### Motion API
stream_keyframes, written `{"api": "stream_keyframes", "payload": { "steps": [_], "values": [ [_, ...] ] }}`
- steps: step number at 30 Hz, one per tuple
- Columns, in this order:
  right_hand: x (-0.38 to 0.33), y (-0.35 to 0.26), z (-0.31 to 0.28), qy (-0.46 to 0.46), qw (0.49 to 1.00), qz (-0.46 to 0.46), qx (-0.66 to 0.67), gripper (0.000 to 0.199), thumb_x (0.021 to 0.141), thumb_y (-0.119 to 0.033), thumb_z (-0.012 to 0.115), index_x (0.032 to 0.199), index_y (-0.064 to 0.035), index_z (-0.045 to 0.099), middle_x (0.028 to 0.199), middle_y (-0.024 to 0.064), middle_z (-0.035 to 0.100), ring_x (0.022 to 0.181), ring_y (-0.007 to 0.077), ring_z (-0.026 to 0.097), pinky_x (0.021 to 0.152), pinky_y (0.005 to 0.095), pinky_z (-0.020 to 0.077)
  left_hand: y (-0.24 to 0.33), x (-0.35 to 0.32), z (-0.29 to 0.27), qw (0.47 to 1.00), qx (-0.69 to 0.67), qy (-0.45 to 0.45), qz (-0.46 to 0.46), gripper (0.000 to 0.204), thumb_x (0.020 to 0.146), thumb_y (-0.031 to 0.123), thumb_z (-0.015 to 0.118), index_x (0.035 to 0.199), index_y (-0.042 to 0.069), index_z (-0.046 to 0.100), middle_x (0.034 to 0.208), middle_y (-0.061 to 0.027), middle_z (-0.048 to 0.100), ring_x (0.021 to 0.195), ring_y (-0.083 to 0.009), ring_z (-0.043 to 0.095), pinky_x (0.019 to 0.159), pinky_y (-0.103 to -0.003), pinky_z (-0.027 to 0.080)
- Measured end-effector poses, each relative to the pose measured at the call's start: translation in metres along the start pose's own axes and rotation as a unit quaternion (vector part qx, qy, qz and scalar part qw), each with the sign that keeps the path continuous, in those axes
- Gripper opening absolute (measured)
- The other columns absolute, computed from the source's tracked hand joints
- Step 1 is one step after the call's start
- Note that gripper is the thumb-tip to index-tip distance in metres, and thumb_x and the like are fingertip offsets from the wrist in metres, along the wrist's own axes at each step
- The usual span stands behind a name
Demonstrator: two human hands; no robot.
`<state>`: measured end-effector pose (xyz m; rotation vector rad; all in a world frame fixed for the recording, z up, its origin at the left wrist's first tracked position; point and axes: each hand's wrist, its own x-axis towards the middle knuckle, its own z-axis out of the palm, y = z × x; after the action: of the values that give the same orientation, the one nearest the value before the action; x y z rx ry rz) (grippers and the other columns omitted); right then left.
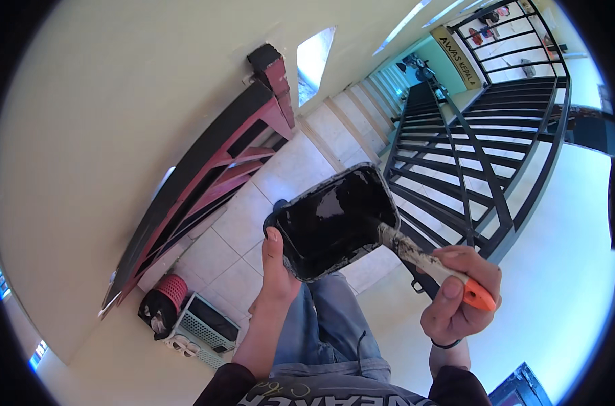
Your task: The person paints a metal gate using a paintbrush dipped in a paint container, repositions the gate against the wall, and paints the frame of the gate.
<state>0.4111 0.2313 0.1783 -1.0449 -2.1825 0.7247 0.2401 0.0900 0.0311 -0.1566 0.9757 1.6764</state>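
Observation:
My left hand (278, 271) grips a rectangular paint container (321, 254) by its near left edge, thumb up along the side. Glossy black paint (331, 206) coats its inside, and its rim is smeared. In my right hand (462, 298) is a paintbrush (421, 258) with a white handle ending in an orange tip. Its bristle end reaches over the container's right side, at the rim. Paint marks spot the brush near the bristles. How deep the bristles sit in the paint I cannot tell.
A black metal railing (456, 172) runs along the right beside tiled stairs (348, 115) leading down. At left stands a red wooden railing with a black top (206, 155). Below it are a pink basket (172, 289) and a pale green crate (209, 321) on the tiled floor.

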Motion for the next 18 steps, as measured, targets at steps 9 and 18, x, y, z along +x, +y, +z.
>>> {"api": "stream_keyframes", "payload": {
  "steps": [9, 18],
  "values": [
    [0.003, -0.015, 0.012, -0.036, 0.999, -0.001, -0.033, 0.023, 0.098, -0.015, 0.068, 0.108, 0.0019, 0.057, 0.086, 0.014, 0.072, 0.068, 0.0273, 0.071, 0.064, 0.0349, 0.0576, 0.011, -0.007, -0.011, 1.0, -0.005, 0.005, -0.025, 0.075, 0.107, 0.062, 0.042, 0.158, 0.007, 0.037, 0.155, -0.0123, 0.05, 0.14, -0.0282, 0.053, 0.117, -0.045, 0.045],
    [-0.001, -0.027, 0.031, -0.032, 0.995, -0.065, -0.066, 0.018, 0.092, -0.006, 0.069, 0.106, 0.0014, 0.059, 0.087, 0.0112, 0.073, 0.066, 0.0243, 0.07, 0.062, 0.0333, 0.0561, 0.022, -0.018, -0.025, 1.0, -0.016, -0.001, 0.015, 0.072, 0.108, 0.061, 0.043, 0.157, 0.008, 0.038, 0.153, -0.0124, 0.051, 0.138, -0.0288, 0.055, 0.116, -0.045, 0.046]
  ]
}}
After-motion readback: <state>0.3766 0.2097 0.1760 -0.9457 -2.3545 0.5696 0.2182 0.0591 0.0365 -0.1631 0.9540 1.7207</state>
